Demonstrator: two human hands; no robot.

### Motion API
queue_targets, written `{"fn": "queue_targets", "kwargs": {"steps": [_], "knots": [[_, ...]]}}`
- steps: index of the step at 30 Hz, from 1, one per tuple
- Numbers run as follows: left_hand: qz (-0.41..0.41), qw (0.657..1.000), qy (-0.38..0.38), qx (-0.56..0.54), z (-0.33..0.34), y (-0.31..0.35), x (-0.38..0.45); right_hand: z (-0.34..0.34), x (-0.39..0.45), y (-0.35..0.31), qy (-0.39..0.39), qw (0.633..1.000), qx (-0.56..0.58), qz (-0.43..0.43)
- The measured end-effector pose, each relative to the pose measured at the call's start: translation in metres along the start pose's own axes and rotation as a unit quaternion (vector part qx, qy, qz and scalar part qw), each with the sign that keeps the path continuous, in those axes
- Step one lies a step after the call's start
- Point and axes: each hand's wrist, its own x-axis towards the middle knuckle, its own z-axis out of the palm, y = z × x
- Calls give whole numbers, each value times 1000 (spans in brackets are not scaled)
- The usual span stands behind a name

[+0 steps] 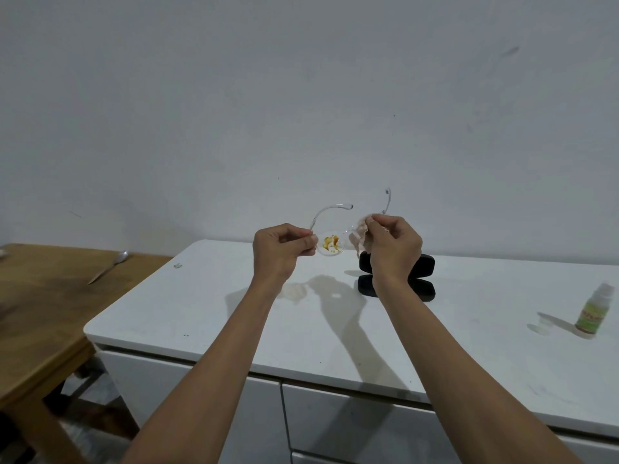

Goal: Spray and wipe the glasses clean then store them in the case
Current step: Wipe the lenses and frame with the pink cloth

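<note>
Clear-framed glasses (331, 241) held in the air above the white cabinet top (214, 296), temples unfolded and pointing away from the wearer; the left lens carries an orange-brown smear; the other lens is covered by a pale wiping cloth (360, 236). Left hand (279, 251) pinches the frame at the left hinge; right hand (393, 244) is curled round the cloth and the lens under it. Open black glasses case (423, 266) stands just behind the right wrist; spray bottle (593, 313) stands far right with its cap (544, 324) beside it. Probable hazards: twisting the thin frame between two opposed grips; dragging the smear across the lens; the right forearm striking the case on lowering. Free surface lies ahead and left; the cabinet's front edge is near; a wooden table (43, 313) adjoins at left.
</note>
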Motion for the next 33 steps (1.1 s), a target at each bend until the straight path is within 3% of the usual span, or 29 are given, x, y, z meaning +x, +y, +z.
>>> {"fn": "queue_targets", "kwargs": {"steps": [5, 10, 13, 15, 18, 26, 33], "knots": [[-8, 999, 21, -35, 10, 1, -7, 16, -2, 3, 8, 999, 43, 26], [-32, 996, 73, -48, 7, -5, -6, 2, 4, -3, -106, 993, -45, 24], [-45, 995, 75, -54, 7, -7, -6, -8, 6, -5, -153, 980, -118, -41], [-46, 994, 74, -58, 10, -6, -6, -12, 5, -4, -145, 972, -163, -89], [-46, 995, 72, -59, 12, -4, -5, -13, 1, -5, -108, 978, -150, -96], [-18, 995, 71, -65, 23, -5, -8, 5, 3, 0, -43, 999, -24, -11], [-29, 997, 69, -30, 5, -10, 0, -24, 13, -10, -209, 974, -85, 38]]}}
